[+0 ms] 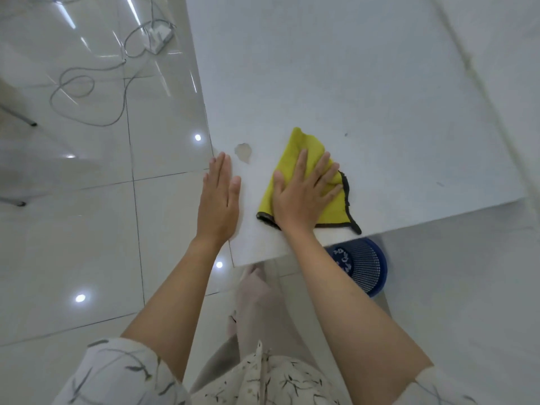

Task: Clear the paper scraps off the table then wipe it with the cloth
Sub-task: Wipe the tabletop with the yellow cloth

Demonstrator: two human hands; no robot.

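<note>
A yellow cloth with a dark hem lies folded on the white table, close to its near corner. My right hand presses flat on the cloth, fingers spread. My left hand rests flat on the table's left edge, fingers together, holding nothing. A chipped patch marks the tabletop between the left fingertips and the cloth. No paper scraps show on the table.
A blue mesh basket stands on the floor under the table's near edge, with printed scraps inside. Grey cables and a white adapter lie on the glossy tiled floor at the left. My feet are below the table corner.
</note>
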